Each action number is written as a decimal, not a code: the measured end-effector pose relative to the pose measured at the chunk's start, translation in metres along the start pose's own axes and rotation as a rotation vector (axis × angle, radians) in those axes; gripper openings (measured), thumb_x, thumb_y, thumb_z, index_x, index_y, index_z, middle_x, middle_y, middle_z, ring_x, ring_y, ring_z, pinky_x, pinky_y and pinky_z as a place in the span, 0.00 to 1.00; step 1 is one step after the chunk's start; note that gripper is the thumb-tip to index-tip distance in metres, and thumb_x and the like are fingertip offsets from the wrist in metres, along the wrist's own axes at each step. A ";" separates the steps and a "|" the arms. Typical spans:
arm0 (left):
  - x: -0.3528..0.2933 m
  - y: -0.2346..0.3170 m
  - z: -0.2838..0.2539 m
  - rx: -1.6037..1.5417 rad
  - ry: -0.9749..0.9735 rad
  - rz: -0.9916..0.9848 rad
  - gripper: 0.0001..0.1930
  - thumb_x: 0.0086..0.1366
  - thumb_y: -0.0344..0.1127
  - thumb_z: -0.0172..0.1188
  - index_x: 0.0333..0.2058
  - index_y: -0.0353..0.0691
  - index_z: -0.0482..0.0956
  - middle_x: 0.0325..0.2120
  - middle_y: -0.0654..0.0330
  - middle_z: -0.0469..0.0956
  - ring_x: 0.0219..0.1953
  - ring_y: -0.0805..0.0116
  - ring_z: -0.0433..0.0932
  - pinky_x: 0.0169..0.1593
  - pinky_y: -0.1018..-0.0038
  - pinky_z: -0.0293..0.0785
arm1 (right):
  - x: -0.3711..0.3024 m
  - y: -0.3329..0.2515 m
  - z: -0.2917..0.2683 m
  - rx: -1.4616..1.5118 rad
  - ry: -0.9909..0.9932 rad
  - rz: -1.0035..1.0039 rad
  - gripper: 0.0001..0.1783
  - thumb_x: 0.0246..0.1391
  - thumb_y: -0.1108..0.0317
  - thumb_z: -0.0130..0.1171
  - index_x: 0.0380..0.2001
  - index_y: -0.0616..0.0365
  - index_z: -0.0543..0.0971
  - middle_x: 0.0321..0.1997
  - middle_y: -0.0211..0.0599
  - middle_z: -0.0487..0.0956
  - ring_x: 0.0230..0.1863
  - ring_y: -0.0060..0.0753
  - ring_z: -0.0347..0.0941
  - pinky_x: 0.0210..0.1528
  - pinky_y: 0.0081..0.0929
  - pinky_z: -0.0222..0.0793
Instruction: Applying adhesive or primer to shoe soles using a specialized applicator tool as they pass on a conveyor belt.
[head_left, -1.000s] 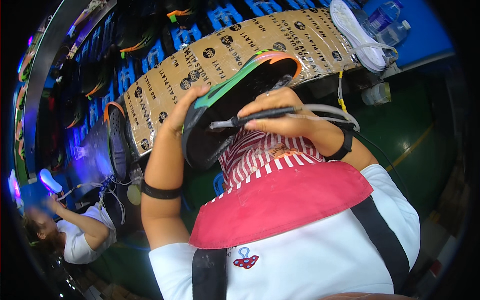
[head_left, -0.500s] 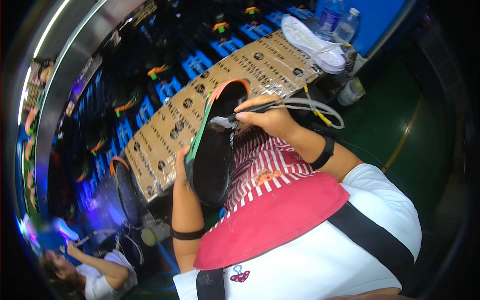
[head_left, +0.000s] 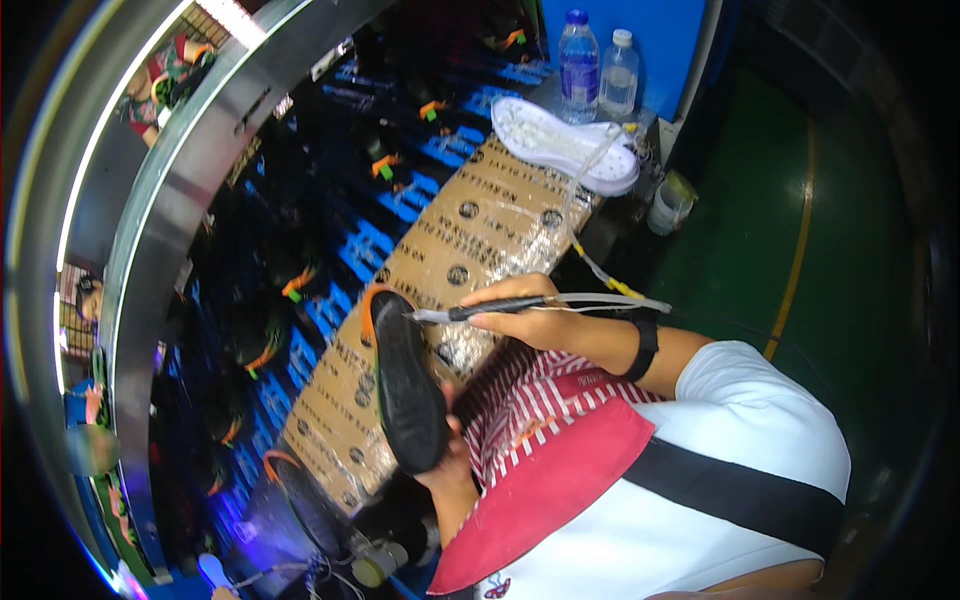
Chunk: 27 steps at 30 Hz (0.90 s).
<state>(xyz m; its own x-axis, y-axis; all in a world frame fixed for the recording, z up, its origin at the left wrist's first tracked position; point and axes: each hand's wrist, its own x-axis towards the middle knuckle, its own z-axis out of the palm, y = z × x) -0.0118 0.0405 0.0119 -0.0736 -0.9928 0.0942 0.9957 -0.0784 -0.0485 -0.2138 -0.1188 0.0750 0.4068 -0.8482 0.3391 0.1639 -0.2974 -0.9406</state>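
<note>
My left hand (head_left: 455, 452) is closed around the side of a shoe upper (head_left: 408, 385), near its lower end. The black bottom faces up, and orange edging shows at the far end. My right hand (head_left: 525, 312) grips a dark-handled glue brush (head_left: 490, 309) with a clear tube at its back end. The pale brush tip is at the black bottom, near the orange-edged end. Part of my left hand is hidden behind the upper.
Brown taped cardboard (head_left: 465, 235) lies beneath my work. A white shoe sole (head_left: 560, 145), two bottles (head_left: 579, 75) and a small tub (head_left: 672, 203) are at the far right. Another upper (head_left: 308, 503) sits lower left. A blue-and-black conveyor (head_left: 340, 260) carries several uppers.
The upper has swung round and sits farther from my body. My left hand has gone from its left side to its right. The brush has moved from mid-bottom toward the orange-edged end.
</note>
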 end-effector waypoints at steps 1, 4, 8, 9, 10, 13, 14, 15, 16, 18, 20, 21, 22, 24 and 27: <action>-0.001 -0.007 0.012 0.047 0.099 -0.007 0.36 0.60 0.60 0.47 0.62 0.49 0.53 0.60 0.42 0.52 0.52 0.37 0.66 0.36 0.55 0.78 | 0.004 0.003 -0.006 -0.009 0.035 -0.002 0.12 0.47 0.68 0.61 0.36 0.61 0.80 0.26 0.38 0.80 0.28 0.21 0.75 0.33 0.19 0.69; 0.018 -0.021 0.025 0.494 0.315 0.247 0.38 0.56 0.65 0.47 0.61 0.51 0.56 0.51 0.50 0.68 0.47 0.36 0.70 0.30 0.55 0.79 | 0.007 0.025 -0.020 0.044 0.113 0.090 0.13 0.47 0.67 0.63 0.37 0.61 0.80 0.28 0.36 0.80 0.29 0.19 0.74 0.33 0.18 0.68; 0.063 -0.006 0.046 0.658 0.098 0.100 0.40 0.57 0.67 0.44 0.61 0.47 0.54 0.53 0.45 0.63 0.51 0.37 0.66 0.32 0.48 0.78 | 0.009 0.025 -0.036 0.118 0.155 0.209 0.12 0.48 0.69 0.62 0.37 0.61 0.80 0.28 0.34 0.80 0.28 0.17 0.73 0.32 0.17 0.68; 0.077 -0.003 0.057 0.699 0.099 0.079 0.44 0.55 0.67 0.46 0.61 0.43 0.50 0.54 0.42 0.62 0.51 0.36 0.65 0.31 0.44 0.77 | 0.009 0.024 -0.039 0.135 0.176 0.199 0.13 0.48 0.70 0.62 0.38 0.62 0.80 0.28 0.33 0.80 0.28 0.17 0.73 0.31 0.17 0.68; 0.102 -0.009 0.081 0.783 -0.008 0.004 0.46 0.54 0.67 0.47 0.61 0.39 0.49 0.53 0.40 0.61 0.52 0.36 0.65 0.30 0.44 0.77 | 0.008 0.024 -0.046 0.134 0.181 0.193 0.13 0.48 0.70 0.62 0.38 0.62 0.80 0.28 0.33 0.80 0.28 0.17 0.73 0.31 0.17 0.68; 0.173 -0.015 0.125 0.904 -0.092 0.124 0.45 0.56 0.66 0.45 0.61 0.35 0.49 0.52 0.34 0.61 0.45 0.37 0.71 0.28 0.50 0.78 | 0.005 0.023 -0.064 0.102 0.243 0.197 0.13 0.47 0.71 0.62 0.38 0.63 0.79 0.28 0.34 0.80 0.28 0.17 0.73 0.32 0.16 0.68; 0.200 -0.025 0.151 0.894 -0.214 0.107 0.45 0.56 0.67 0.43 0.61 0.35 0.50 0.52 0.34 0.61 0.44 0.38 0.72 0.27 0.52 0.78 | 0.003 0.024 -0.069 0.105 0.241 0.198 0.13 0.47 0.71 0.62 0.38 0.63 0.79 0.28 0.34 0.80 0.28 0.17 0.73 0.32 0.16 0.68; 0.236 -0.035 0.173 0.874 -0.338 0.076 0.45 0.56 0.67 0.42 0.60 0.35 0.50 0.52 0.34 0.61 0.44 0.39 0.73 0.26 0.53 0.79 | 0.000 0.025 -0.077 0.130 0.268 0.206 0.13 0.48 0.71 0.62 0.38 0.64 0.79 0.28 0.34 0.80 0.28 0.17 0.73 0.31 0.16 0.68; 0.262 -0.025 0.199 0.848 -0.548 0.023 0.40 0.60 0.62 0.40 0.61 0.36 0.50 0.52 0.35 0.62 0.48 0.42 0.70 0.39 0.51 0.78 | 0.000 0.021 -0.074 0.174 0.257 0.207 0.13 0.48 0.72 0.62 0.38 0.64 0.79 0.29 0.35 0.80 0.28 0.17 0.73 0.31 0.16 0.68; 0.318 -0.038 0.243 0.965 -0.319 0.347 0.39 0.63 0.64 0.36 0.61 0.37 0.49 0.57 0.40 0.58 0.57 0.42 0.61 0.53 0.46 0.66 | -0.001 0.014 -0.078 0.224 0.307 0.209 0.11 0.48 0.74 0.61 0.36 0.67 0.79 0.25 0.34 0.79 0.25 0.18 0.72 0.29 0.15 0.68; 0.368 0.016 0.256 0.660 -0.474 0.051 0.37 0.65 0.60 0.34 0.62 0.37 0.44 0.59 0.38 0.52 0.60 0.39 0.56 0.58 0.47 0.59 | -0.001 0.016 -0.072 0.252 0.292 0.225 0.12 0.47 0.72 0.62 0.36 0.66 0.80 0.23 0.33 0.78 0.23 0.16 0.71 0.26 0.13 0.65; 0.384 0.027 0.264 0.709 -0.356 0.021 0.38 0.65 0.61 0.36 0.63 0.38 0.42 0.60 0.36 0.49 0.60 0.38 0.56 0.58 0.48 0.59 | -0.001 0.012 -0.071 0.225 0.289 0.264 0.12 0.47 0.70 0.62 0.36 0.64 0.80 0.21 0.31 0.78 0.21 0.14 0.69 0.24 0.11 0.62; 0.393 0.031 0.271 0.753 -0.230 -0.013 0.39 0.65 0.61 0.37 0.63 0.38 0.40 0.60 0.34 0.46 0.60 0.37 0.56 0.58 0.49 0.59 | 0.000 0.009 -0.071 0.218 0.281 0.266 0.12 0.47 0.68 0.62 0.36 0.62 0.81 0.20 0.30 0.77 0.20 0.13 0.68 0.22 0.10 0.60; 0.400 0.006 0.270 1.131 -0.071 0.192 0.40 0.64 0.60 0.40 0.63 0.39 0.38 0.60 0.32 0.43 0.56 0.35 0.61 0.56 0.50 0.63 | 0.000 0.013 -0.076 0.196 0.308 0.256 0.13 0.46 0.68 0.63 0.36 0.62 0.81 0.20 0.30 0.77 0.20 0.13 0.68 0.22 0.10 0.60; 0.384 0.024 0.255 1.516 -0.015 0.298 0.39 0.64 0.51 0.49 0.64 0.40 0.40 0.53 0.34 0.61 0.51 0.44 0.69 0.49 0.58 0.70 | -0.001 0.015 -0.074 0.164 0.318 0.311 0.14 0.46 0.68 0.62 0.37 0.62 0.80 0.20 0.31 0.77 0.19 0.13 0.67 0.20 0.10 0.58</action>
<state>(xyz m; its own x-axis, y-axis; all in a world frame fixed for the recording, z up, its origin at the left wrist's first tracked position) -0.0018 -0.3195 0.3006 0.1228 -0.9535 0.2751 0.0945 0.2872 0.9532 -0.2784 -0.1554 0.0595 0.1684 -0.9857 -0.0047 0.2283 0.0436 -0.9726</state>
